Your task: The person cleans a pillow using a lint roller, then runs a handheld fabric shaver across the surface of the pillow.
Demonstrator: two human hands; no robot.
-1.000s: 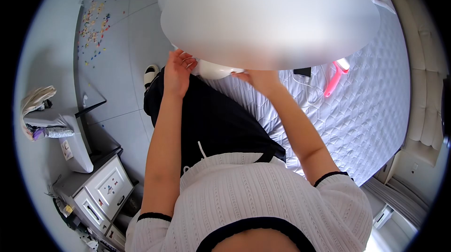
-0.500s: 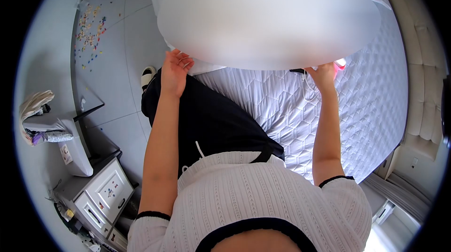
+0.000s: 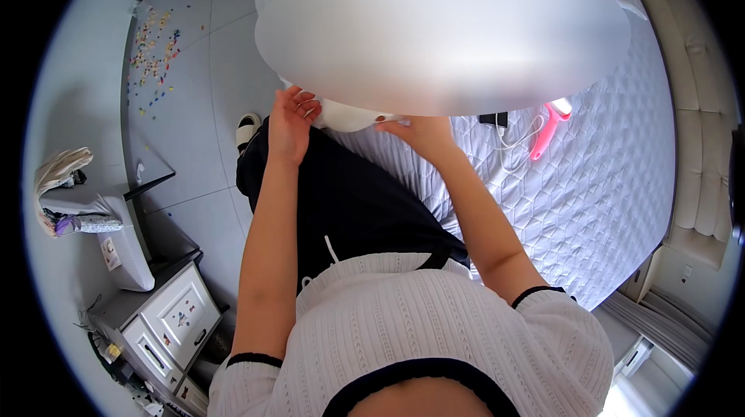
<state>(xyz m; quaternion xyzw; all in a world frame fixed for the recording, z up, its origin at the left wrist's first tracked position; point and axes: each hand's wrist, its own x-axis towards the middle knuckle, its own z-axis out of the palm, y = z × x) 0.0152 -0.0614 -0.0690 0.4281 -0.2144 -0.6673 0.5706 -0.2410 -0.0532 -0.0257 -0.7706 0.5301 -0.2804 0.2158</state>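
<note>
A blurred oval covers much of the upper view. My left hand (image 3: 293,120) is at its lower left edge, palm turned up, fingers slightly bent and apart, beside a white rounded item (image 3: 348,116). The upper part of that item is lost in the blur, so I cannot make out its kind. My right hand (image 3: 425,139) reaches to its right end, where a small brown spot shows. The right thumb points at the item's edge and appears to touch it; the other fingers are hidden by the blur.
On the quilted bed (image 3: 605,184) lie a pink-handled item (image 3: 549,133), a black block (image 3: 493,119) and a white cable (image 3: 515,150). Small coloured pieces (image 3: 154,52) are scattered on the grey floor (image 3: 233,67). A white-fronted cabinet (image 3: 177,316) stands at lower left.
My right hand has moved left, away from the pink-handled item, which now shows more fully. The white rounded item has come into view below the blur. My left hand has barely moved.
</note>
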